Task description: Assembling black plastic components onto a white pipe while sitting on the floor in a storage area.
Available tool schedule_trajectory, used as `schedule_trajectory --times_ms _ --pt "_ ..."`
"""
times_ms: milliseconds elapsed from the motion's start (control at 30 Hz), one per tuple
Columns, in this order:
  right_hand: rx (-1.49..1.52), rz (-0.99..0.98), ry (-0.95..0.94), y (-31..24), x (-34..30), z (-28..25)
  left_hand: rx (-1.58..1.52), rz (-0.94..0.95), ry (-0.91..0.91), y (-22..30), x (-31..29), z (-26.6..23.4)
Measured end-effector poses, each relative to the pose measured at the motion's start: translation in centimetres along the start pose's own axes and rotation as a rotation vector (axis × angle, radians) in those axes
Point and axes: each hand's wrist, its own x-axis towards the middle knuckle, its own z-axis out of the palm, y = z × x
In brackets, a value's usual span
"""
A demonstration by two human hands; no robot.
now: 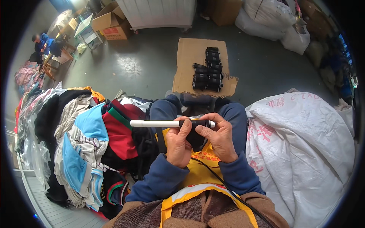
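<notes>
You have a plain white tube (152,124) with black cloth (196,135) on it. Your sleeves (161,178) are navy blue; your apron (197,174) is yellow with red lettering. The garments (118,140) on your left mix light blue, red, green, grey and black. The sack (304,152) on your right is white, red-printed; the cardboard sheet (184,74) is tan, its bundles (213,81) black.

Open air ahead of the hands (177,145), between clothes heap (85,140) at left and white sack (304,152) at right.

Moderate, even light; pale glare shines off the floor (140,68); centre looks sharp, black-rimmed edges curved.
</notes>
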Motion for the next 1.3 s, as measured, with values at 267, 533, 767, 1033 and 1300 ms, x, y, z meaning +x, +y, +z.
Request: schedule_trajectory --times_ms 267,533,767,1033,1300 --pt "-1.093 -0.390 -0.079 2.4 9.2 -7.4 0.019 0.117 0.185 1.5 1.1 -4.6" --pt "-1.708 -0.183 -0.192 6.1 17.7 -6.2 0.043 -0.024 0.267 -0.9 2.2 -7.0" --pt "-2.003 -0.153 -0.167 10.3 24.7 -7.0 0.011 -0.078 0.340 -1.3 4.3 -9.8" --pt "-2.075 -0.093 -0.221 11.8 27.6 -8.1 -0.004 -0.145 0.383 -1.9 5.7 -10.9" --pt "-2.073 -0.184 -0.251 12.7 30.4 -6.3 -0.018 -0.150 0.386 -1.0 6.5 -11.1"
